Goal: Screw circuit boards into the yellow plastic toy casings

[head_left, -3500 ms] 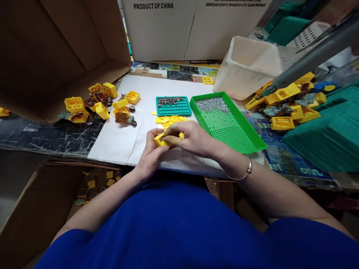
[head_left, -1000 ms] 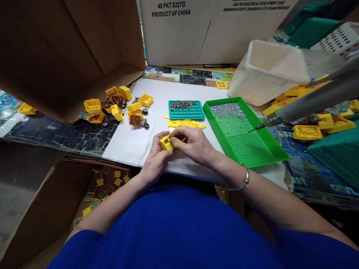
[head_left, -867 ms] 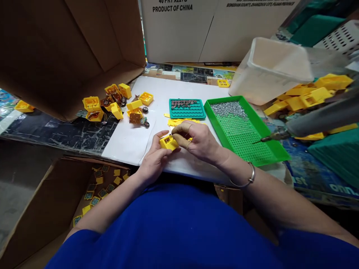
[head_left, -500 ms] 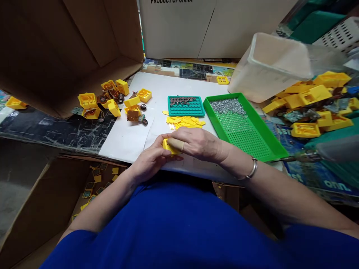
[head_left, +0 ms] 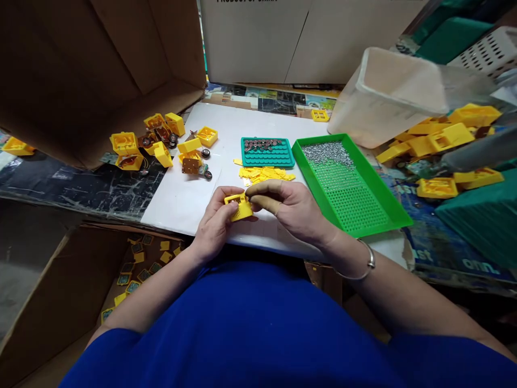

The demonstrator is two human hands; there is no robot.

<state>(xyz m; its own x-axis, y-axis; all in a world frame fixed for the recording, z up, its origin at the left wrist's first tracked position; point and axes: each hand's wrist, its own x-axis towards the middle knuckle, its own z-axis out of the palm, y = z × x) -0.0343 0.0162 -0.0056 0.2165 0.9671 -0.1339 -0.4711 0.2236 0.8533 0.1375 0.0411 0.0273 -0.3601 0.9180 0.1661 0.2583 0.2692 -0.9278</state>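
Held in my left hand (head_left: 213,223) is a small yellow plastic case (head_left: 241,209), tilted so that its open side with parts inside shows. The thumb presses on its front, and the fingers wrap behind it. My right hand (head_left: 294,207) is at the right edge of the case, thumb and forefinger pinched on something small and dark that I cannot make out. Finger covers sit on those fingertips. Just beyond my hands lie a heap of flat yellow pieces (head_left: 264,175) and a teal tray (head_left: 269,159) with dark round parts in its back rows.
A green tray (head_left: 359,199) of small metal pieces stands at the right, before a translucent bin (head_left: 388,97). A grey tool (head_left: 480,153) hangs over yellow cases (head_left: 452,137). Opened yellow cases (head_left: 161,153) lie left. Below them is a cardboard box (head_left: 52,291).
My right hand has moved off the top of the case to its right edge, uncovering the open side. The case has turned slightly. The grey tool at the right has swung farther back.
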